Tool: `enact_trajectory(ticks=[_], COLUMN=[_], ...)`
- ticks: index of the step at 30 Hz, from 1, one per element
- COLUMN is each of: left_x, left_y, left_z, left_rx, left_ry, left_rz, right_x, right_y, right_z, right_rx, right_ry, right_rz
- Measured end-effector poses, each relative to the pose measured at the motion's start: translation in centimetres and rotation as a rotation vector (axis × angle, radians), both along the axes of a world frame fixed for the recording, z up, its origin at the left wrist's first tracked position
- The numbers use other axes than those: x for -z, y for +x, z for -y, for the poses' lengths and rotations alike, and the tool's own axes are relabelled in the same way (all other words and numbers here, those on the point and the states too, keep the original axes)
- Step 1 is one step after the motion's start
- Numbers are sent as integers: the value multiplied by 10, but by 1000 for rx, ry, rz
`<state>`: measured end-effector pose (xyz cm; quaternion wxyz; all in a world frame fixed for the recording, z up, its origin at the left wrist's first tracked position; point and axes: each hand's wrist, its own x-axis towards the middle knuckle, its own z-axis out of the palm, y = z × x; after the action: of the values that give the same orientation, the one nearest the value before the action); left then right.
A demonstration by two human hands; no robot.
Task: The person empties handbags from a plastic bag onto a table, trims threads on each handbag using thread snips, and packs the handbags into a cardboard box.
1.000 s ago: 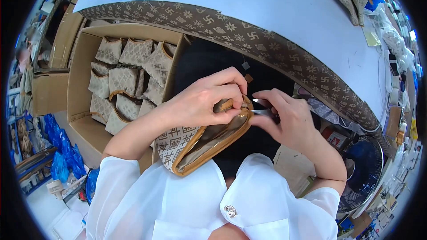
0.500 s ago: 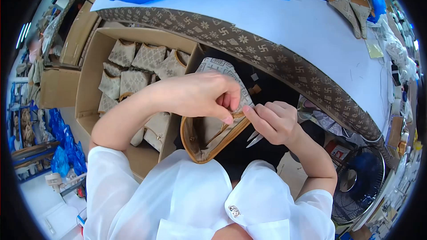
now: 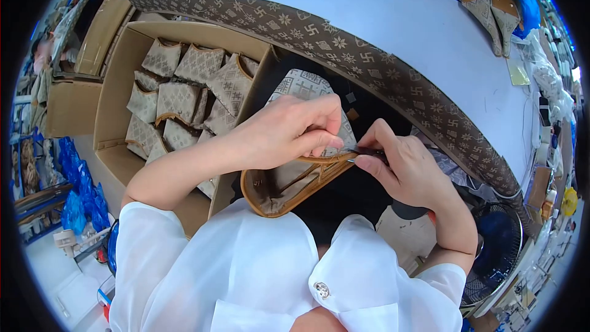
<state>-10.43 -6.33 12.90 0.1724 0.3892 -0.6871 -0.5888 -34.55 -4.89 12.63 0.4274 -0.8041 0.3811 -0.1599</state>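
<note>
At mid-frame, the left hand (image 3: 295,132) pinches the edge of the patterned pouch (image 3: 301,178), seemingly to steady it for the small cutting tool (image 3: 370,153), probably snips, gripped between the right hand's (image 3: 409,166) thumb and fingers at the trim.

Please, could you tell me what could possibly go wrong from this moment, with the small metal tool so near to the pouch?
The small metal tool in the right hand could nick the tan trim, since it is right at that edge. It might also prick the left hand, whose fingers pinch the pouch close to the tips.
</note>
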Motion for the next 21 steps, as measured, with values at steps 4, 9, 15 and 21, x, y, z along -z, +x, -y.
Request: enact_trajectory(ticks=[4,9,15,21], left_x=[-4,2,23,33], left_y=[-3,0,5,14], left_z=[-1,-3,-10,-22], left_rx=[25,1,-139,-371], left_ry=[-52,-80,-312,-88], left_rz=[20,-19,-147,-416], right_x=[-22,-34,-16,24], right_y=[6,16,22,4], right_z=[9,14,16,15], right_rx=[-150,-207,-54,75], right_ry=[-99,-102,58,289], right_rz=[-219,-366,-157,130])
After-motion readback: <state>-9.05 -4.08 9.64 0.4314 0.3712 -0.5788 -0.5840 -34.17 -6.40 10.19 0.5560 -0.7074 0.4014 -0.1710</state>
